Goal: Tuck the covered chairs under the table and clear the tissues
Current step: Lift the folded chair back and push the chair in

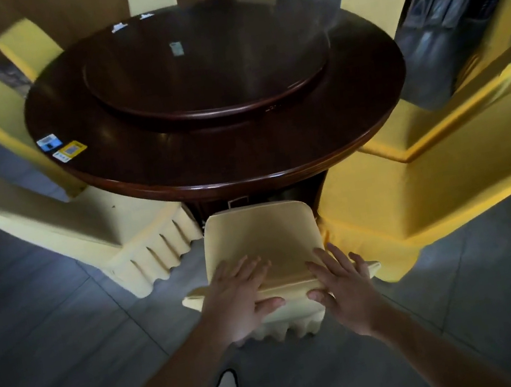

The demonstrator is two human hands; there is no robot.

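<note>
- Yellow fabric cover on the near chair (260, 242): soft, loose, pleated at the skirt. Expect it to slide and bunch under your palms before the frame beneath it moves.
- Judged weight: moderate; the frame under the cloth is probably stiff. Floor (51, 326) is smooth tile, so the legs should slide rather than tip, provided you push low on the back.
- Hold point: top rail of the backrest, where you are now. Your left hand (242, 299) lies over the rail with fingers spread on the front face and thumb hooked along the near edge; your right hand (342, 283) mirrors it. Both clasp the rail loosely.
- Location: chair stands directly in front of you, its seat hidden behind the backrest, front edge at or under the rim of the round bench (226, 164). How far under, cannot tell.
- Orientation: seat faces the bench centre, backrest toward you. Push axis runs straight away from you; rail's long axis lies left to right.
- Neighbouring chairs left (86, 233) and right (415, 194) sit turned out, close to either side.
- Small packets (61, 147) lie at the bench's left rim; possibly the tissues.
</note>
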